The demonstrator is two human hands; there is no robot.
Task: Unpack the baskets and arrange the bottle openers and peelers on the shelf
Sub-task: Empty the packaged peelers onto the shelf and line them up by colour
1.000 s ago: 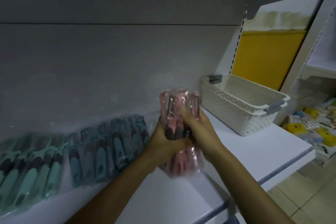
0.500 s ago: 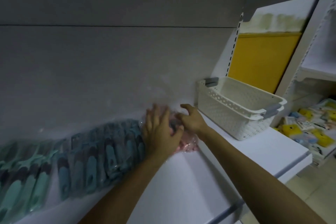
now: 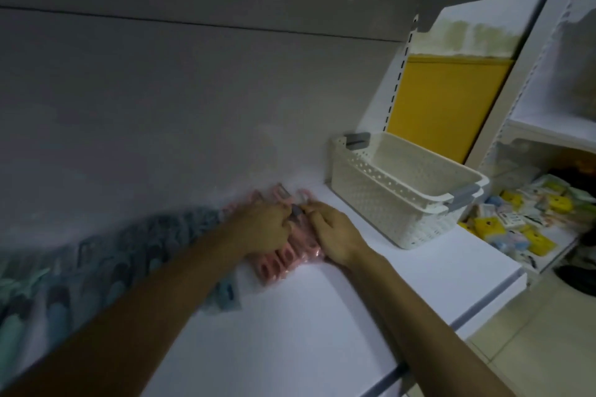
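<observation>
Stack of pink plastic peelers in clear film sleeves [image 3: 285,259] lies on white shelf [image 3: 322,325] just left of cream perforated plastic basket [image 3: 371,200]; left hand [image 3: 264,226] curled over it, right hand [image 3: 337,235] thumb-on, fingers hidden, grip unclear; light, stiff, slippery: likely clamp mid-handles

Both bare forearms reach forward and converge, palms turned down. The left hand [image 3: 263,226] curls its fingers [image 3: 285,222] over the pink peelers [image 3: 278,261]. The right hand [image 3: 335,235] lies just beside it, thumb and forefinger pinching them at their near end.
</observation>
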